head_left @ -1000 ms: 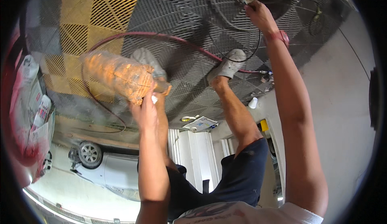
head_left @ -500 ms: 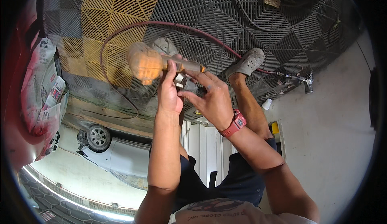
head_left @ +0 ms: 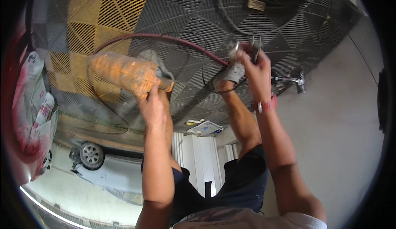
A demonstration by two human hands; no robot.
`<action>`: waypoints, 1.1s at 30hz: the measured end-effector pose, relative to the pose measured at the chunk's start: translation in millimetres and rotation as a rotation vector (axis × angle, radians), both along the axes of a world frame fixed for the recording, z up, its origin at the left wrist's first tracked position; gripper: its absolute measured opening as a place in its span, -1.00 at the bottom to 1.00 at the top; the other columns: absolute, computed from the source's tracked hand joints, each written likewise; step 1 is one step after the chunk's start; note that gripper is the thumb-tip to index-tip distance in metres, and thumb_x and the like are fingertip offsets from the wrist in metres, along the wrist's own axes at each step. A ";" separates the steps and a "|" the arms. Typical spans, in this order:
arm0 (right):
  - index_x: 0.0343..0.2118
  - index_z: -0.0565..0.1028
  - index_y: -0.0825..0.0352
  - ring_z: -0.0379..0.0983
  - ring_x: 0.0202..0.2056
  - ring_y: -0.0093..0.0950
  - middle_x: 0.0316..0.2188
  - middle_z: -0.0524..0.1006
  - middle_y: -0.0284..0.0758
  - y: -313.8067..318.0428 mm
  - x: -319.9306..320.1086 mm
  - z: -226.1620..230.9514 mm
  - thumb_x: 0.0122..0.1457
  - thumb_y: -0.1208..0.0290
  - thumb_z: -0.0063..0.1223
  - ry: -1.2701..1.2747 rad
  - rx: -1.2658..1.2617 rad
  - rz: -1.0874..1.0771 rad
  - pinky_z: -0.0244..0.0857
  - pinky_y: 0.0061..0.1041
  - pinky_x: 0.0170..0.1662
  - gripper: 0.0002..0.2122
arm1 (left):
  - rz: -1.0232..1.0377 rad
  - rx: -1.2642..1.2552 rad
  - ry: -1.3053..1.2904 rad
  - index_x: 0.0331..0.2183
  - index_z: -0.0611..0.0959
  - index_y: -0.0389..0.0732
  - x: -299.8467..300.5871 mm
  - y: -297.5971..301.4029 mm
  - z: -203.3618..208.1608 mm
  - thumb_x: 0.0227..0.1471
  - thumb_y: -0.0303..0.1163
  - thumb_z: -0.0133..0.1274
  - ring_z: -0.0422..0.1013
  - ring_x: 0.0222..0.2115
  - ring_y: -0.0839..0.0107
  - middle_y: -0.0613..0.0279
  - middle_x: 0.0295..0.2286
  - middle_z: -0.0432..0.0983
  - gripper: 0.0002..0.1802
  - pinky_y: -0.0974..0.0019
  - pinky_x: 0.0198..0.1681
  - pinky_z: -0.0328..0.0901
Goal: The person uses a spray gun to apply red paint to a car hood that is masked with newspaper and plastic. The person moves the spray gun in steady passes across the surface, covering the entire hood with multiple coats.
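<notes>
My left hand [head_left: 153, 111] is closed around the near end of a dusty orange power tool [head_left: 123, 73], worn and greyish, pointing up to the left over the floor mat. Its exact kind is not clear. Apart from it, to the right, my right hand [head_left: 258, 70] grips a dark, plug-like piece [head_left: 255, 49], smeared by motion. Two thin prongs stick up from this piece, and a shiny round metal part shows at its left side. A thin black cord [head_left: 203, 70] loops below and left of my right hand. A red watch [head_left: 266, 104] sits on my right wrist.
A red hose [head_left: 173, 39] curves over the yellow and dark grid mat [head_left: 185, 6], near a spray gun [head_left: 295, 80] at the right. Farther off lies a socket-like block [head_left: 256, 4]. At left are a red car panel [head_left: 18, 134] with masking paper and a silver car [head_left: 119, 173].
My hands have moved apart. The orange tool has swung leftward with my left hand; my right hand has gone up and right with the pronged piece. The view has shifted slightly.
</notes>
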State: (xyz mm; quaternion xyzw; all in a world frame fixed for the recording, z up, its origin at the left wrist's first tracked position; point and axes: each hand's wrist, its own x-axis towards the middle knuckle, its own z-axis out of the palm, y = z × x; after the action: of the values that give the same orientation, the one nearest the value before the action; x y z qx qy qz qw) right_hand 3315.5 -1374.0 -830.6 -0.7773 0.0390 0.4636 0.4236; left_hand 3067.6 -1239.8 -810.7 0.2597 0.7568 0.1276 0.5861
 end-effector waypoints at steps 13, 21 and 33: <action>-0.25 0.69 0.39 0.67 -0.25 -0.18 -0.38 0.69 -0.11 -19.0 180.5 -185.1 0.03 0.00 0.41 -0.496 -0.519 0.485 0.48 -0.28 -0.13 -0.54 | -0.176 -0.018 0.083 0.14 0.45 -0.45 -2.8 0.1 0.3 0.19 -0.47 0.19 0.36 0.13 0.25 0.00 0.13 0.37 -0.46 0.19 0.21 0.24; -0.27 0.68 0.39 0.61 -0.14 -0.01 -0.26 0.66 0.05 9.8 158.4 -193.9 0.03 0.07 0.36 -0.692 -0.668 0.606 0.46 -0.12 -0.01 -0.59 | -0.067 -0.011 0.040 0.13 0.47 -0.44 7.4 -0.6 5.1 0.20 -0.52 0.17 0.38 0.10 0.29 0.03 0.12 0.39 -0.50 0.23 0.16 0.31; -0.24 0.64 0.43 0.56 -0.10 0.09 -0.25 0.63 0.13 9.1 155.0 -188.6 0.18 0.01 0.18 -0.732 -0.699 0.535 0.43 -0.07 0.01 -0.55 | -0.305 0.000 0.158 0.08 0.56 -0.47 -6.6 -1.5 1.1 0.20 -0.49 0.18 0.29 0.17 0.26 0.01 0.20 0.24 -0.56 0.23 0.23 0.18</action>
State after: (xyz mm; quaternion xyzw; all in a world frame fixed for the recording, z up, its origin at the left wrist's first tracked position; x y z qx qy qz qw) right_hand 3470.4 -1365.0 -1019.2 -0.9639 -0.1572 0.2149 -0.0048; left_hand 3061.1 -1241.4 -809.6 0.3807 0.7525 0.0165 0.5372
